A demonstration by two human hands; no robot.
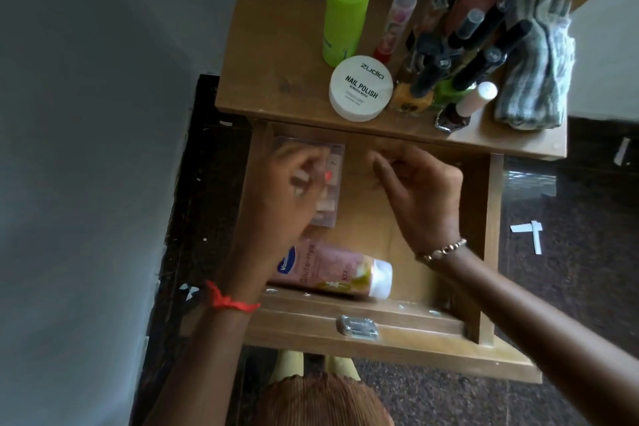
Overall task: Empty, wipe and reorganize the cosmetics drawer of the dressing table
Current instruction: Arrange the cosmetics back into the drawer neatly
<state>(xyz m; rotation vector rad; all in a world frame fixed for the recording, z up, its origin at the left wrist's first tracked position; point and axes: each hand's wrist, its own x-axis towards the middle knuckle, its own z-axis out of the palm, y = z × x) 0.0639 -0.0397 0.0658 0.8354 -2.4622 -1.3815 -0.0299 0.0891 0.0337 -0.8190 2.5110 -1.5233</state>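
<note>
Pleated orange fabric [321, 401] fills the bottom edge, closest to the lens, with both forearms reaching forward from it over the open drawer [484, 252]. That drawer is pulled out from under the dressing table top [276, 55], its wooden floor mostly bare, a metal latch [358, 325] on its front panel.

On the table top stand a tall lime-green bottle [345, 10], a folded striped cloth [536, 66] at the right edge, a cluster of dark-capped nail polish bottles [460, 59], and a round white tub [361, 88] labelled nail polish remover wipes.

Inside the drawer, a pink lotion bottle [328, 266] lies on its side along the front wall, long axis left to right, white cap pointing right. A clear packet of press-on nails [328, 183] lies flat in the back left corner, long axis running front to back.

The left hand [294, 190], red thread at its wrist, is blurred over the packet, fingers curled; whether it grips the packet I cannot tell. The right hand [418, 190], beaded bracelet at its wrist, hovers above the drawer's middle, fingers loosely curled and holding nothing.
</note>
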